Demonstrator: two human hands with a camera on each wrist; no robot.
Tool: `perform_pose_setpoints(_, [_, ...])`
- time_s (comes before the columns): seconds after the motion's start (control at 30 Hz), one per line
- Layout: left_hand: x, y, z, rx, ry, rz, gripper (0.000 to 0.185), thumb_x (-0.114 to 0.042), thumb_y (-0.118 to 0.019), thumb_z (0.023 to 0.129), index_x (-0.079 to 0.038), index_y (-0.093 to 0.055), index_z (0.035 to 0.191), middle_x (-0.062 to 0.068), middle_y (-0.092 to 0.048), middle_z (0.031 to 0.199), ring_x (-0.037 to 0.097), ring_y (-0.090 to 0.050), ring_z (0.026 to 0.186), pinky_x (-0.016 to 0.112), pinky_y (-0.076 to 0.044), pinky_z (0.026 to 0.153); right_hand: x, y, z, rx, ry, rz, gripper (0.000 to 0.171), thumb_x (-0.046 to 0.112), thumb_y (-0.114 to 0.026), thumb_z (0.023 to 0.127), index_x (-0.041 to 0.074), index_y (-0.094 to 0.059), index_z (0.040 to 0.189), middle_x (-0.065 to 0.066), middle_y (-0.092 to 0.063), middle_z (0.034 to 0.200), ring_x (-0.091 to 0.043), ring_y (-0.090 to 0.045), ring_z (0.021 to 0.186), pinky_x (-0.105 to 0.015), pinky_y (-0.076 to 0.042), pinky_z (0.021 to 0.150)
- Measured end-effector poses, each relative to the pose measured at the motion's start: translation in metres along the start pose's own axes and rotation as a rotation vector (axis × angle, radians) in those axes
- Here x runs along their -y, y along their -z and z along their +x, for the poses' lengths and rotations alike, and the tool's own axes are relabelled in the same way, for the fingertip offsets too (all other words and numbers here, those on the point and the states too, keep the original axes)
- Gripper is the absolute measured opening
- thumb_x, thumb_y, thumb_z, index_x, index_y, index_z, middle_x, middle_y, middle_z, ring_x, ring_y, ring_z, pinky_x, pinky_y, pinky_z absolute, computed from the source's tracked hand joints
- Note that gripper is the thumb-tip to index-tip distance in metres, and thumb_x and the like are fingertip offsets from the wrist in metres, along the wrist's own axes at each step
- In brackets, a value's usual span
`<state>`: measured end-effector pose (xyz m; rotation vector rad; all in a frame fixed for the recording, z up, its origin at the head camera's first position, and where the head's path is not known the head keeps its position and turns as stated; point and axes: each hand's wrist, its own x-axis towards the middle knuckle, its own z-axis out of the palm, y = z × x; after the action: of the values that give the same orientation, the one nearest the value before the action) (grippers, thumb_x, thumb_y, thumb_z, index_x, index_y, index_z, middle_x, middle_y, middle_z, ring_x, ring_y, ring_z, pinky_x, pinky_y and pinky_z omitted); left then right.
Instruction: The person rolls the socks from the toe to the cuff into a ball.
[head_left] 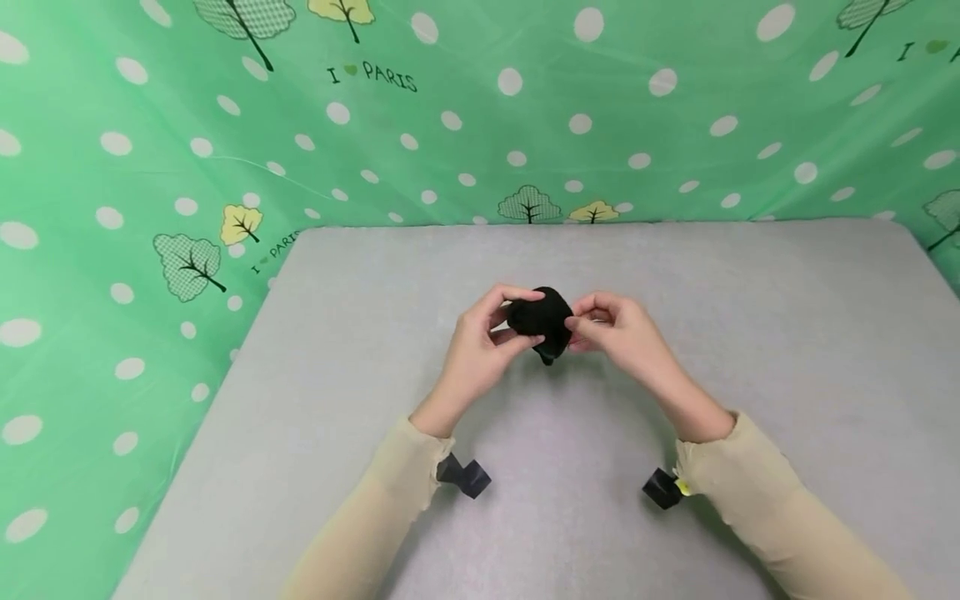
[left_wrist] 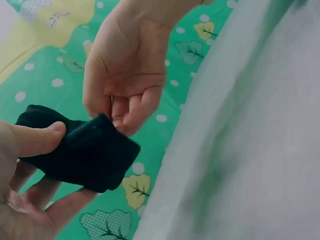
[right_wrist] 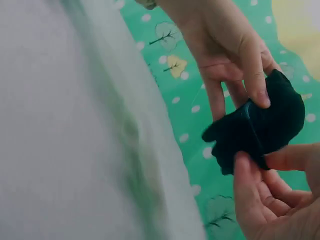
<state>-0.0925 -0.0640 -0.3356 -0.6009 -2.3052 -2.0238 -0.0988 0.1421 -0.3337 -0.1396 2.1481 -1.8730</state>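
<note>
A small black bundle of soft cloth point(head_left: 543, 317), folded over on itself like a rolled pair of socks, is held up between both hands over the table. My left hand point(head_left: 480, 337) grips it from the left, thumb on the near side and fingers on the far side. At its right edge, the thumb and fingertips of my right hand point(head_left: 618, 327) pinch the fabric. A fold shows across the top of the cloth point(left_wrist: 82, 150) in the left wrist view. From the right wrist, a seam-like line crosses the bundle point(right_wrist: 282, 117) near the right fingertips.
The grey tabletop point(head_left: 570, 517) stretches under both arms. Behind it and to the left hangs a green curtain point(head_left: 465, 100) with white dots and printed trees. Dark wrist-worn pieces stick out from the left sleeve point(head_left: 375, 500) and the right sleeve point(head_left: 780, 500).
</note>
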Motion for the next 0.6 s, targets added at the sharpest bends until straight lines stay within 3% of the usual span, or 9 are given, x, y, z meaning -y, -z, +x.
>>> perform_pose_setpoints(0.07, [0.001, 0.003, 0.0, -0.003, -0.006, -0.011, 0.042, 0.01, -0.074, 0.082, -0.003, -0.06, 0.12, 0.014, -0.062, 0.131, 0.027, -0.068, 0.109, 0.028, -0.059, 0.084, -0.004, 0.004, 0.002, 0.083, -0.055, 0.267, 0.01, 0.007, -0.055, 0.1, 0.001, -0.063, 0.099, -0.001, -0.07, 0.087, -0.006, -0.065, 0.076, -0.023, -0.057, 0.073])
perform_pose_setpoints(0.17, [0.001, 0.007, 0.0, -0.017, 0.003, -0.096, 0.044, 0.013, -0.072, 0.082, -0.001, -0.058, 0.122, 0.012, -0.061, 0.129, 0.018, -0.065, 0.109, 0.024, -0.057, 0.083, -0.012, 0.012, 0.005, 0.273, -0.119, 0.706, 0.023, 0.009, -0.045, 0.105, 0.009, -0.065, 0.093, 0.002, -0.065, 0.089, -0.01, -0.058, 0.079, -0.022, -0.049, 0.074])
perform_pose_setpoints(0.27, [-0.002, 0.01, -0.003, -0.024, 0.046, -0.311, 0.047, 0.022, -0.064, 0.082, -0.007, -0.059, 0.118, 0.005, -0.06, 0.124, 0.012, -0.062, 0.106, 0.021, -0.056, 0.082, -0.019, 0.017, 0.009, 0.461, -0.114, 0.946, 0.035, 0.01, -0.033, 0.108, 0.008, -0.063, 0.091, -0.001, -0.057, 0.088, -0.012, -0.048, 0.077, -0.024, -0.043, 0.074])
perform_pose_setpoints(0.33, [-0.005, 0.011, -0.005, -0.027, 0.078, -0.466, 0.053, 0.027, -0.056, 0.083, -0.015, -0.059, 0.115, 0.0, -0.058, 0.12, 0.009, -0.063, 0.1, 0.019, -0.057, 0.081, -0.02, 0.018, 0.01, 0.496, -0.088, 0.971, 0.036, 0.01, -0.03, 0.108, 0.007, -0.061, 0.09, -0.001, -0.053, 0.087, -0.012, -0.046, 0.076, -0.025, -0.043, 0.075])
perform_pose_setpoints(0.43, [-0.011, 0.01, -0.006, -0.032, 0.101, -0.629, 0.06, 0.031, -0.046, 0.083, -0.021, -0.059, 0.111, -0.001, -0.057, 0.116, 0.01, -0.066, 0.092, 0.021, -0.059, 0.077, -0.019, 0.013, 0.007, 0.424, -0.07, 0.902, 0.033, 0.01, -0.035, 0.108, 0.008, -0.062, 0.089, -0.001, -0.054, 0.086, -0.012, -0.045, 0.074, -0.025, -0.044, 0.074])
perform_pose_setpoints(0.53, [-0.013, 0.007, -0.003, -0.031, 0.124, -0.659, 0.059, 0.028, -0.046, 0.086, -0.023, -0.058, 0.112, -0.001, -0.057, 0.118, 0.01, -0.066, 0.095, 0.024, -0.06, 0.076, -0.018, 0.002, 0.005, 0.331, -0.087, 0.823, 0.022, 0.011, -0.045, 0.105, 0.011, -0.064, 0.094, 0.0, -0.054, 0.084, -0.011, -0.045, 0.072, -0.025, -0.044, 0.075])
perform_pose_setpoints(0.6, [-0.012, 0.005, -0.001, -0.032, 0.119, -0.641, 0.056, 0.026, -0.049, 0.088, -0.024, -0.056, 0.113, 0.0, -0.056, 0.128, 0.011, -0.063, 0.105, 0.026, -0.06, 0.077, -0.017, -0.006, 0.005, 0.275, -0.112, 0.804, 0.015, 0.012, -0.05, 0.104, 0.012, -0.063, 0.095, 0.001, -0.053, 0.08, -0.011, -0.045, 0.07, -0.026, -0.043, 0.075])
